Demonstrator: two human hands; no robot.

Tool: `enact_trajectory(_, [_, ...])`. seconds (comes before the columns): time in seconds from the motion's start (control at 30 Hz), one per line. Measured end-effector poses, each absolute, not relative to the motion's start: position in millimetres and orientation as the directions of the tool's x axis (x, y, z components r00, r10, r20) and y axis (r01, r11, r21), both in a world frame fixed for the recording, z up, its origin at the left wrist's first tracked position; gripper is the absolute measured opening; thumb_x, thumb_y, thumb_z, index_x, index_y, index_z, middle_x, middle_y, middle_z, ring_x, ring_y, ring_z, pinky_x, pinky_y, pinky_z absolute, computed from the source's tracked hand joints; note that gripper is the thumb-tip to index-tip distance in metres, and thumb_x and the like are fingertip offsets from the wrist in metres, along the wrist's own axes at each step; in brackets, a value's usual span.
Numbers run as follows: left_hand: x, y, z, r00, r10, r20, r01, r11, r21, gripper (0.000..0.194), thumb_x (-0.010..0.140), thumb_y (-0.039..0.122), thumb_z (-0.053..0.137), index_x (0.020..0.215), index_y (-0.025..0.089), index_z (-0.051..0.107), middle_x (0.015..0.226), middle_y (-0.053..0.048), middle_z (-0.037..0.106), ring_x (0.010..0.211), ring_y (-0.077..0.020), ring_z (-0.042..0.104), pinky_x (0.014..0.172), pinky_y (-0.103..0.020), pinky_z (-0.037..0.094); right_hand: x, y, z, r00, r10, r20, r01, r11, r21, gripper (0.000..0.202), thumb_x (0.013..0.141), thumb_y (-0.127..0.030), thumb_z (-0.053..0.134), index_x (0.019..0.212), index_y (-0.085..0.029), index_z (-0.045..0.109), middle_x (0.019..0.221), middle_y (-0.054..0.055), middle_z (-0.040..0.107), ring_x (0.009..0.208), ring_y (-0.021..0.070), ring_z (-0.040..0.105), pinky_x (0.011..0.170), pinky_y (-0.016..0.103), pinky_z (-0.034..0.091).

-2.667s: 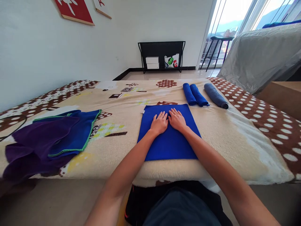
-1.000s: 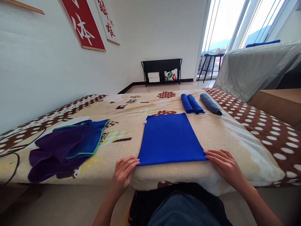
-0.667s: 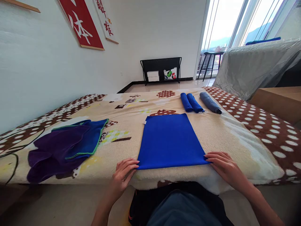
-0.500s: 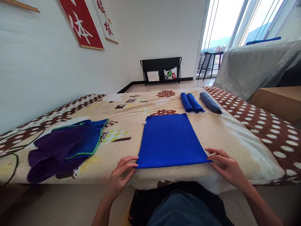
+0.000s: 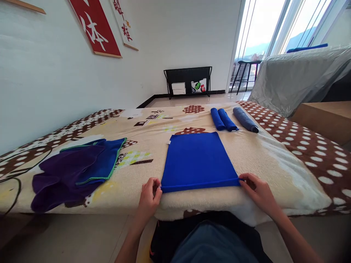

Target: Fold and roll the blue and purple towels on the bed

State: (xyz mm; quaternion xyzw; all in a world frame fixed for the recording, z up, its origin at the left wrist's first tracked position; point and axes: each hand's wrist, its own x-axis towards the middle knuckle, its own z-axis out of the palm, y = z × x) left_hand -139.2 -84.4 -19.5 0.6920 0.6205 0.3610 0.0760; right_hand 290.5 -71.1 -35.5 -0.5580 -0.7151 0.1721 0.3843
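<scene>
A blue towel (image 5: 197,157) lies flat on the patterned blanket in front of me, with a small white tag at its far left corner. Its near edge is turned over into a narrow fold. My left hand (image 5: 150,193) pinches the near left corner, fingers closed on the cloth. At the near right corner, my right hand (image 5: 256,188) grips the other end of the fold between thumb and fingers. Beyond the towel lie two rolled blue towels (image 5: 223,119) side by side, and to their right a rolled grey towel (image 5: 245,119).
The bed's blanket (image 5: 142,146) is cream with brown dotted borders. On the left are a crumpled purple cloth (image 5: 64,173) and a green-edged blue cloth (image 5: 112,157). A cardboard box (image 5: 323,118) stands at right; a black rack (image 5: 188,78) stands by the far wall.
The towel's near edge has been folded over, away from me, into a narrow strip. Both hands have closed more tightly on the corners; my left hand moved slightly right.
</scene>
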Motion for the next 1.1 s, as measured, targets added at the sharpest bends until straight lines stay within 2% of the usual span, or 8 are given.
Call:
enact_trajectory(0.23, [-129, -83, -28, 0.018, 0.797, 0.604, 0.885, -0.294, 0.361, 0.010, 0.089, 0.016, 0.049, 0.096, 0.022, 0.055, 0.096, -0.006, 0.062, 0.095, -0.0241, 0.056, 0.087, -0.041, 0.040, 280, -67, -40, -0.066, 0.854, 0.516, 0.774, 0.370, -0.513, 0.017, 0.094, -0.034, 0.054, 0.095, -0.022, 0.064, 0.080, 0.003, 0.062, 0.066, 0.0166, 0.058, 0.062, 0.030, 0.047])
enact_trajectory(0.43, [-124, -89, -23, 0.037, 0.757, 0.652, 0.925, -0.274, 0.265, 0.016, 0.090, 0.013, 0.051, 0.087, 0.023, 0.065, 0.130, -0.010, 0.057, 0.123, -0.0332, 0.046, 0.099, -0.053, 0.033, 285, -68, -52, -0.184, 0.678, 0.712, 0.828, 0.497, -0.259, 0.021, 0.095, -0.022, 0.054, 0.111, -0.026, 0.067, 0.117, 0.008, 0.062, 0.093, 0.0200, 0.061, 0.087, 0.039, 0.046])
enact_trajectory(0.57, [-122, -93, -17, 0.075, 0.754, 0.653, 0.920, -0.304, 0.246, 0.021, 0.091, 0.013, 0.048, 0.087, 0.023, 0.066, 0.136, -0.009, 0.057, 0.131, -0.0344, 0.044, 0.103, -0.055, 0.029, 288, -74, -54, -0.266, 0.647, 0.715, 0.830, 0.531, -0.172, 0.029, 0.094, -0.015, 0.053, 0.114, -0.028, 0.068, 0.123, 0.007, 0.061, 0.100, 0.0209, 0.060, 0.089, 0.042, 0.043])
enact_trajectory(0.73, [-112, -93, -10, 0.095, 0.731, 0.676, 0.954, -0.262, 0.148, 0.012, 0.093, 0.029, 0.057, 0.085, 0.023, 0.064, 0.135, -0.010, 0.060, 0.131, -0.0360, 0.046, 0.103, -0.057, 0.027, 273, -76, -37, -0.236, 0.667, 0.707, 0.869, 0.471, -0.153, 0.013, 0.094, -0.029, 0.059, 0.098, -0.025, 0.071, 0.117, 0.007, 0.065, 0.105, 0.0250, 0.058, 0.090, 0.044, 0.041])
enact_trajectory(0.83, [-100, -90, -8, 0.083, 0.698, 0.711, 0.976, -0.200, 0.082, 0.024, 0.087, 0.040, 0.068, 0.077, 0.021, 0.058, 0.133, -0.012, 0.061, 0.128, -0.0375, 0.048, 0.103, -0.059, 0.026, 256, -73, -25, -0.236, 0.667, 0.707, 0.920, 0.389, -0.060, 0.024, 0.090, -0.044, 0.066, 0.084, -0.021, 0.067, 0.112, 0.009, 0.067, 0.106, 0.0287, 0.058, 0.096, 0.048, 0.038])
enact_trajectory(0.9, [-93, -89, -10, 0.072, 0.686, 0.724, 0.981, -0.178, 0.071, 0.022, 0.088, 0.038, 0.069, 0.078, 0.021, 0.058, 0.133, -0.012, 0.060, 0.128, -0.0373, 0.048, 0.103, -0.058, 0.027, 244, -72, -20, -0.234, 0.677, 0.697, 0.942, 0.336, -0.010, 0.028, 0.090, -0.047, 0.065, 0.083, -0.020, 0.064, 0.114, 0.012, 0.067, 0.108, 0.0306, 0.059, 0.099, 0.051, 0.036])
enact_trajectory(1.0, [-89, -88, -17, 0.114, 0.662, 0.741, 0.971, -0.232, 0.059, 0.002, 0.091, 0.024, 0.063, 0.093, 0.023, 0.064, 0.132, -0.012, 0.061, 0.124, -0.0341, 0.051, 0.102, -0.053, 0.032, 229, -75, -21, -0.229, 0.671, 0.706, 0.946, 0.325, -0.002, 0.017, 0.096, -0.034, 0.058, 0.099, -0.019, 0.066, 0.123, 0.012, 0.065, 0.113, 0.0298, 0.059, 0.103, 0.051, 0.032])
enact_trajectory(1.1, [-93, -88, -29, 0.281, 0.626, 0.727, 0.917, -0.399, -0.011, 0.028, 0.093, 0.010, 0.053, 0.112, 0.026, 0.066, 0.125, -0.011, 0.065, 0.115, -0.0282, 0.059, 0.101, -0.047, 0.037, 221, -80, -30, -0.356, 0.641, 0.680, 0.874, 0.486, -0.001, 0.034, 0.098, -0.016, 0.045, 0.127, -0.024, 0.062, 0.136, 0.009, 0.061, 0.124, 0.0252, 0.057, 0.107, 0.046, 0.031])
